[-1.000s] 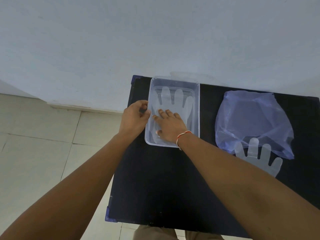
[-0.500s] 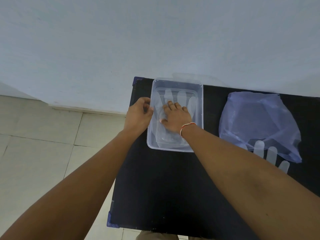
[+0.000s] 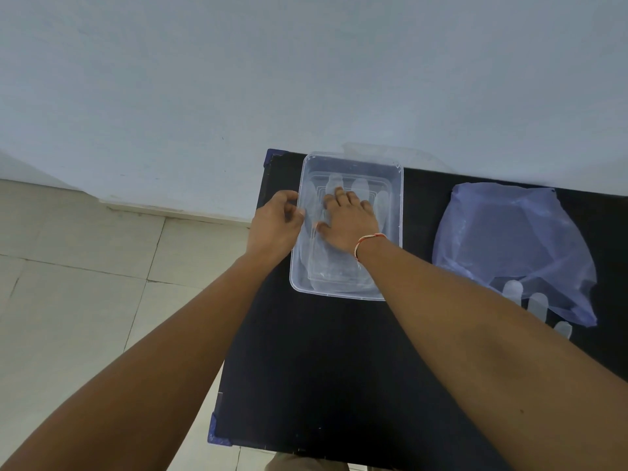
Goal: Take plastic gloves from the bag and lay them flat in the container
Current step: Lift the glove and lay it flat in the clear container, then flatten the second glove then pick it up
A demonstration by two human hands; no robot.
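**Flattening a glove in the container**

I had the right hand [image 3: 346,222] spread open, palm down on a glove [image 3: 360,188] inside the container [image 3: 397,212]; the left hand [image 3: 275,222] pinched the container's left rim. Right of the container, more glove fingers [image 3: 538,302] poked from the bag [image 3: 509,246]. I judged the film light, limp and slippery, best taken at the cuff

On a black rectangular table [image 3: 326,368], the right hand [image 3: 348,222] lies palm-down, fingers spread, on a translucent plastic glove [image 3: 360,186] inside a clear rectangular plastic container [image 3: 396,205]. The left hand [image 3: 275,226] grips the container's left rim. Well to the right lies a bluish translucent plastic bag [image 3: 509,239], with glove fingers [image 3: 537,302] protruding from its near edge.
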